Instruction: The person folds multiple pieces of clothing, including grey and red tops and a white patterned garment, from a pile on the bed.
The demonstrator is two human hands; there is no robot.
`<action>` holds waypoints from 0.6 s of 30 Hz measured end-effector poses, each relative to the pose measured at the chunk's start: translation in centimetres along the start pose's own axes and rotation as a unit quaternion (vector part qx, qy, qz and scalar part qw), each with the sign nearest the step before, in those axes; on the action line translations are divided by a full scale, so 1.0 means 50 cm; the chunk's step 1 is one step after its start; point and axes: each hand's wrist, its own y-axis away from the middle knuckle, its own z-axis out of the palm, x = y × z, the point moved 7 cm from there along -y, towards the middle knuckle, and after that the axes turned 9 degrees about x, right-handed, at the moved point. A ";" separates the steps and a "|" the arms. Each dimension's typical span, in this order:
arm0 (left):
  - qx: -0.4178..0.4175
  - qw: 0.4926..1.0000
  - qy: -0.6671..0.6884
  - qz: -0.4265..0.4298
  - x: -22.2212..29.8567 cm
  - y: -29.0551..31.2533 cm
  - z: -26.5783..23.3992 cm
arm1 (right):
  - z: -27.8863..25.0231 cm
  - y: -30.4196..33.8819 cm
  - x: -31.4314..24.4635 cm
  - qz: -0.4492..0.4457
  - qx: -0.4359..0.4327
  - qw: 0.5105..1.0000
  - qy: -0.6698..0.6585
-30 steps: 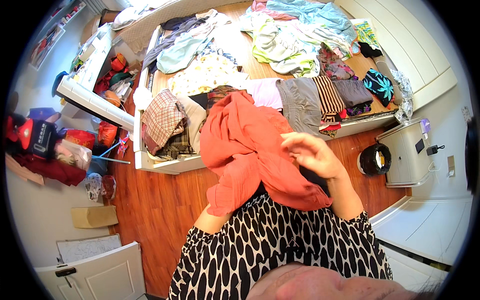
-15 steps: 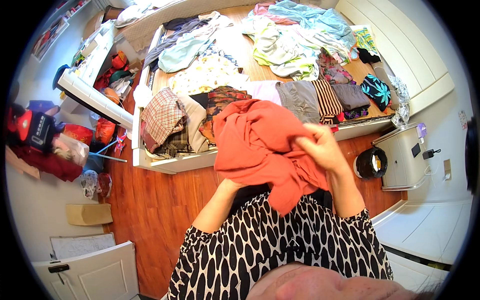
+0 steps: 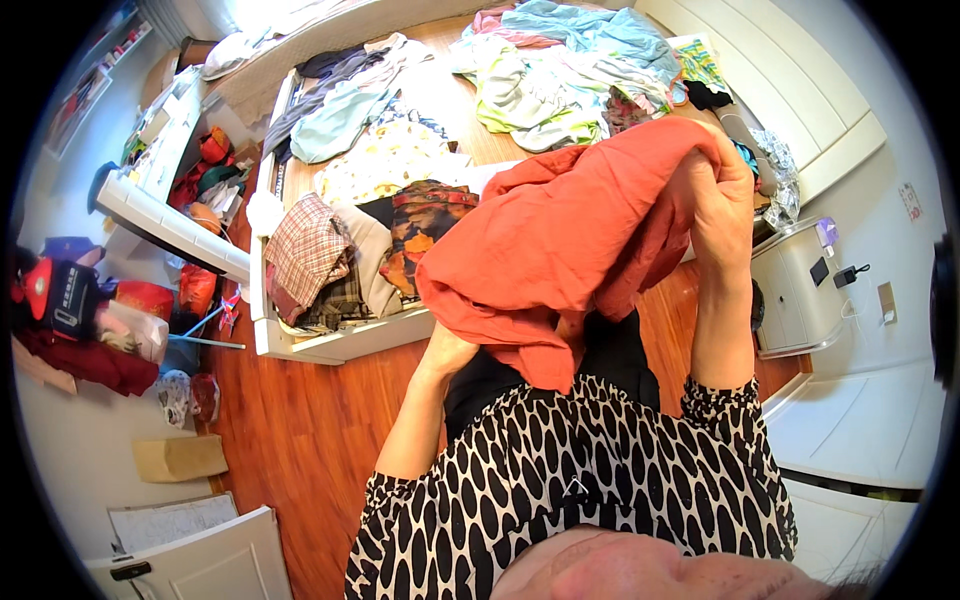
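Stretched between my two hands is an orange-red cloth garment (image 3: 560,240), loosely bunched; its kind cannot be made out. My right hand (image 3: 722,200) grips its upper right edge, raised well out in front of me. My left hand (image 3: 452,348) is at its lower left, with the fingers hidden beneath the fabric. One tail of the cloth hangs down over my black trousers and patterned top. Behind the garment lie folded clothes on the bed, among them a red-and-white checked piece (image 3: 308,238) and a dark floral one (image 3: 425,225).
Loose clothes spread over the wooden bed base, including a light blue piece (image 3: 600,35) and a white-green one (image 3: 530,100). The bed's white frame (image 3: 340,345) is just ahead. A silver cabinet (image 3: 800,290) stands at right. Bags and clothes (image 3: 110,310) pile up at left.
My right hand has moved up and to the right, drawing the orange-red garment out wider. My left hand remains at its lower left. The view has shifted slightly.
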 end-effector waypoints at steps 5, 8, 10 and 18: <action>-0.039 0.984 -0.175 0.004 0.024 0.000 -0.014 | 0.023 0.009 0.002 0.012 -0.077 0.994 -0.081; 0.004 0.984 -0.169 0.056 0.078 -0.015 -0.026 | 0.050 0.034 -0.008 0.076 -0.111 0.978 -0.160; 0.022 0.986 -0.122 0.108 0.139 -0.035 -0.009 | 0.053 0.049 -0.024 0.090 -0.128 0.967 -0.202; -0.120 0.970 0.076 0.199 0.309 -0.061 0.086 | 0.126 0.108 -0.058 0.072 -0.392 0.916 -0.050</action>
